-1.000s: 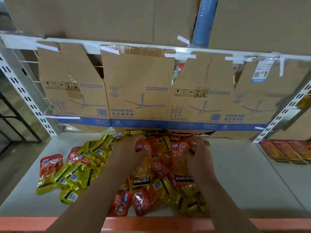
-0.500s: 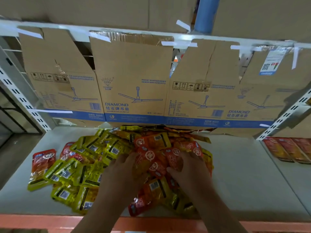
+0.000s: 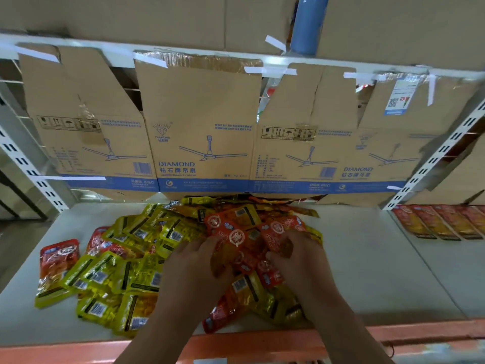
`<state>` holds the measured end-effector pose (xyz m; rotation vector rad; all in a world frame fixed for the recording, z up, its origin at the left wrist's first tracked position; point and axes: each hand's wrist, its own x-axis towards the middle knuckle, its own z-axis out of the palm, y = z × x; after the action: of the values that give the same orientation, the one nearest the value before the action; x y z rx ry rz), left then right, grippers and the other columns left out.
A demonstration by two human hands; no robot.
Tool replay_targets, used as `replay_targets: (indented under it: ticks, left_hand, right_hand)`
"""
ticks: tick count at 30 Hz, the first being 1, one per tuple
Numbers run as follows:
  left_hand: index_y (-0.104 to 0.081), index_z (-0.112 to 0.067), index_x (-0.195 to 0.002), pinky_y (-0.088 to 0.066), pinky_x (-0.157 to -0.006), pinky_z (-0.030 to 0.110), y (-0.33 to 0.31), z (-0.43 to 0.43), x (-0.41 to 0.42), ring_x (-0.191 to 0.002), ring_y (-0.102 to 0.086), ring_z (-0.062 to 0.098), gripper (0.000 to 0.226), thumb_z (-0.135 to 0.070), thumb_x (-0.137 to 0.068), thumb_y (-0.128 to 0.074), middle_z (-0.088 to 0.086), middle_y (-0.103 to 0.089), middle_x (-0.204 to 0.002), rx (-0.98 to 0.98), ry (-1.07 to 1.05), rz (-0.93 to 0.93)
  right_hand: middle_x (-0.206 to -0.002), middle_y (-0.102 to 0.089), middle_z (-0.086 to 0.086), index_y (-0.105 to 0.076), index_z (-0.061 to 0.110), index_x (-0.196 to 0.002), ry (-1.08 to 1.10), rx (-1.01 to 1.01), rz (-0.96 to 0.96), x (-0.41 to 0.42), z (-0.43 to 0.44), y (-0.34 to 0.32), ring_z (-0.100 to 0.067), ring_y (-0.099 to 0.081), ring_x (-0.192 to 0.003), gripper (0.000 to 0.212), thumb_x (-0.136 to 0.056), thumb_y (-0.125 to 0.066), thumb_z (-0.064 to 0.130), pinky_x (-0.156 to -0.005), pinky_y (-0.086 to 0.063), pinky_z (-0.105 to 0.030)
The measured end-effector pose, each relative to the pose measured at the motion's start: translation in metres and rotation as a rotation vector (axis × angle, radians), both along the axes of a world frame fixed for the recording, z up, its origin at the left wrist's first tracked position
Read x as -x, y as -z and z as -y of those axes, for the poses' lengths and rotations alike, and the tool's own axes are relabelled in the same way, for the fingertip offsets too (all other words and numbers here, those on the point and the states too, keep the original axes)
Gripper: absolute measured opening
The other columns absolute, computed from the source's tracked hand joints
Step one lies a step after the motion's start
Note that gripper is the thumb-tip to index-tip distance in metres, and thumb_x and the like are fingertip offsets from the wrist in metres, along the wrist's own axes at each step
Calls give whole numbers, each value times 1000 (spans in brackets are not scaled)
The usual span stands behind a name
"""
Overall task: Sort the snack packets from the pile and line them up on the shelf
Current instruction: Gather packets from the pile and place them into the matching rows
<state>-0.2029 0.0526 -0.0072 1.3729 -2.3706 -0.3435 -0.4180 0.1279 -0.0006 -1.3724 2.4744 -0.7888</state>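
Flattened cardboard fan cartons (image 3: 202,114), printed DIAMOND and taped to a white rail (image 3: 115,49), back a pale grey shelf (image 3: 372,264). Slotted white uprights (image 3: 39,177) flank the cartons. A blue pole (image 3: 308,24) and brown boxes (image 3: 131,19) stand above them, and an orange beam (image 3: 409,333) runs below.

Person: two limbs seen.
Left hand (image 3: 194,267): bare. Left forearm (image 3: 157,334): bare for its whole visible length, on both sides of the orange rail (image 3: 52,350).
Right hand (image 3: 301,264): bare. Right forearm (image 3: 349,334): likewise bare past the rail.
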Motion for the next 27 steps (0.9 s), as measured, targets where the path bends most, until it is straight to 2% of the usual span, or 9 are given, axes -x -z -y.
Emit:
replay_targets:
  ticks: [3, 5, 8, 11, 16, 19, 22, 25, 27]
  left_hand:
    - [-67, -22, -133, -56, -93, 46, -2, -2, 9, -110, -64, 29, 67, -55, -76, -69, 3, -70, -124, 6, 76, -65]
    - [-63, -25, -138, -55, -95, 47, -9, -7, 19, -116, -60, 27, 67, -58, -80, -68, 1, -67, -130, -2, 118, -107]
    - [-64, -27, -135, -55, -92, 44, -20, -19, 39, -111, -61, 24, 62, -56, -81, -74, -2, -68, -124, 35, 183, -194]
    - [-66, -29, -131, -52, -90, 39, -31, -34, 62, -108, -62, 22, 59, -53, -78, -81, -5, -69, -122, 66, 240, -204]
    - [-70, -26, -126, -57, -89, 39, -48, -66, 111, -107, -66, 19, 54, -54, -80, -67, -5, -70, -123, 108, 309, -243]
    - [-72, -24, -120, -53, -88, 34, -57, -99, 147, -103, -62, 18, 49, -44, -75, -75, -5, -70, -115, 132, 311, -278]
    - [-72, -24, -117, -52, -85, 32, -62, -137, 190, -99, -62, 17, 50, -46, -72, -68, -8, -69, -113, 115, 312, -275]
    - [-71, -25, -118, -55, -82, 34, -61, -172, 236, -96, -63, 17, 52, -50, -72, -63, -9, -68, -113, 102, 333, -258]
    - [-69, -28, -119, -54, -79, 31, -63, -196, 267, -93, -61, 15, 51, -47, -72, -69, -11, -68, -112, 101, 342, -240]
  right_hand:
    - [-105, -60, 9, -65, 25, -115, 51, 43, -15, 7, -13, -6, -19, -57, -102, 45, -79, -79, 49, -87, -53, -37]
    - [-109, -62, 6, -66, 23, -117, 78, 61, -40, 15, -25, -10, -21, -55, -104, 46, -80, -78, 48, -88, -52, -38]
    - [-110, -63, 4, -69, 21, -114, 124, 104, -64, 31, -45, -16, -22, -54, -103, 46, -78, -82, 46, -89, -51, -39]
    - [-107, -64, 4, -71, 20, -109, 191, 168, -51, 50, -69, -25, -22, -54, -100, 41, -76, -84, 40, -87, -52, -40]
    - [-100, -63, 5, -69, 23, -98, 229, 233, -79, 93, -119, -37, -24, -56, -92, 32, -74, -84, 39, -83, -51, -40]
    - [-99, -62, 6, -69, 23, -98, 244, 258, -82, 128, -156, -40, -23, -56, -91, 33, -73, -85, 39, -84, -51, -42]
    - [-99, -60, 9, -68, 26, -97, 267, 266, -79, 168, -200, -45, -19, -54, -93, 31, -75, -82, 42, -84, -52, -43]
    - [-88, -58, 13, -65, 27, -84, 278, 297, -88, 211, -247, -53, -17, -56, -86, 23, -76, -84, 38, -78, -53, -43]
    - [-81, -57, 12, -64, 25, -79, 297, 322, -95, 239, -277, -59, -16, -56, -80, 23, -76, -85, 34, -74, -53, -44]
